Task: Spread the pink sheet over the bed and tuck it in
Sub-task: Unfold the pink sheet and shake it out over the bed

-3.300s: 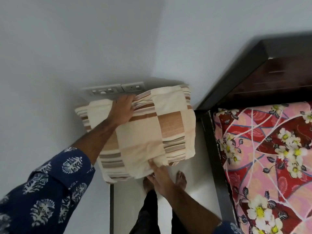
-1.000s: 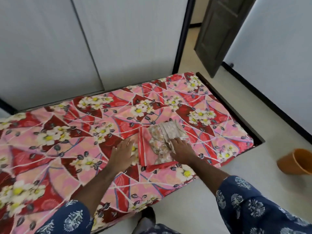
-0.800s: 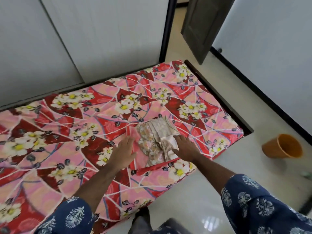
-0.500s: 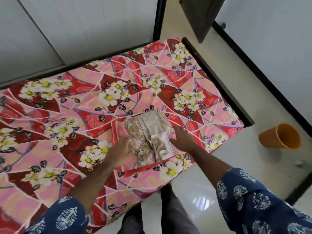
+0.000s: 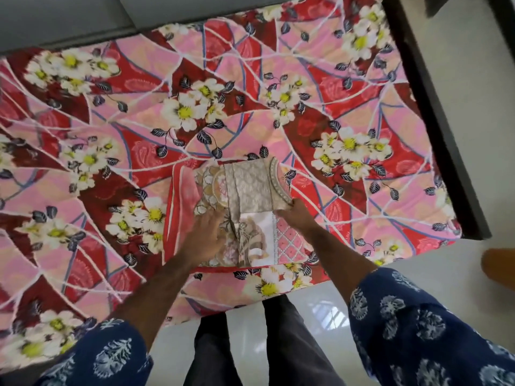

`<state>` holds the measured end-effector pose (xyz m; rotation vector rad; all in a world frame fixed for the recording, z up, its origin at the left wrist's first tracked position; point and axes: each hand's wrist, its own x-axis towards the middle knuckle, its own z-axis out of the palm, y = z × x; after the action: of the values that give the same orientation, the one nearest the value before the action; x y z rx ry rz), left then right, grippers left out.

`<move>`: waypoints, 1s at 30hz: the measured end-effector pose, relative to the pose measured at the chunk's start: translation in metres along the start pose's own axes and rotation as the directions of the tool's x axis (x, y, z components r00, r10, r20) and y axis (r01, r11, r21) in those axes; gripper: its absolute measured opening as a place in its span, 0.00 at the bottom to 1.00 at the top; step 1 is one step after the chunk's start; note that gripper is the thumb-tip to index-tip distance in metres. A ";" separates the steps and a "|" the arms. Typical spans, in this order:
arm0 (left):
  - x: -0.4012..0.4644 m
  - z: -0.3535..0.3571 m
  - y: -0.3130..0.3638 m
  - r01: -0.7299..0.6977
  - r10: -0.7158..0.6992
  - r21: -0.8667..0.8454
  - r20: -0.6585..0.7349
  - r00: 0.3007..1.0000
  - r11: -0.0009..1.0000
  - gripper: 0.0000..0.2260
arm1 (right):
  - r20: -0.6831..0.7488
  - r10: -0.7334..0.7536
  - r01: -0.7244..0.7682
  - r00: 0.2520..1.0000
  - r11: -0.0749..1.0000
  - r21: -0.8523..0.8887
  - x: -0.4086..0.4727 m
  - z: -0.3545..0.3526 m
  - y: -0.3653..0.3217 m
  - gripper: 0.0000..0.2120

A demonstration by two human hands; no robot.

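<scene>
- The folded pink sheet (image 5: pixel 237 213) is lying near the front edge of the bed (image 5: pixel 434 112), on its flowered cover (image 5: pixel 195 107).
- The left hand (image 5: pixel 207 235) is resting on the bundle, fingers spread loosely, grip apart.
- The right hand (image 5: pixel 295 211) is pinching the bundle's right edge.
- An orange bin (image 5: pixel 498 268) is sitting on the floor (image 5: pixel 459 37).

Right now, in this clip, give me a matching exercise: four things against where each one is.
Things:
1. left hand
2. right hand
3. folded cloth
4. orange bin

Places:
A. on the floor at the frame's right edge
B. lying on the flowered sheet near the bed's edge
C. on the cloth's near left part
D. at the cloth's right edge

Pairs: 1-C, 2-D, 3-B, 4-A
</scene>
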<state>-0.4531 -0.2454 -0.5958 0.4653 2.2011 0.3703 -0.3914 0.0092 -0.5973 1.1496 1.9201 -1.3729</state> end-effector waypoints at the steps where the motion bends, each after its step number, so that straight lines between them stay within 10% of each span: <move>1: -0.001 0.003 0.001 0.016 -0.016 -0.013 -0.005 1.000 1.000 0.30 | 0.019 0.000 -0.001 1.000 0.998 0.058 0.005 0.000 0.001 0.22; 8: -0.033 0.013 0.004 0.043 -0.034 -0.109 0.083 0.996 0.993 0.28 | 0.236 0.065 -0.117 0.970 0.970 0.212 -0.012 -0.003 -0.028 0.42; 20: -0.121 -0.009 0.015 -0.063 -0.031 -0.646 -0.134 0.991 0.761 0.50 | 0.415 -0.235 0.214 0.879 0.972 0.095 -0.142 0.013 -0.097 0.25; 27: -0.181 -0.042 -0.036 -0.349 -0.160 -0.628 -0.609 0.777 0.695 0.50 | 0.538 -0.271 0.418 0.798 0.892 -0.172 -0.220 -0.010 -0.149 0.45; 30: -0.217 -0.078 -0.039 -0.303 -0.161 -0.466 -0.724 0.671 0.831 0.59 | 0.585 -0.263 0.523 0.768 0.785 -0.333 -0.251 -0.017 -0.170 0.30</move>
<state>-0.3959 -0.3854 -0.4180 0.0529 2.6695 1.4331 -0.4075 -0.0825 -0.3082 0.0880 1.9880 -1.1350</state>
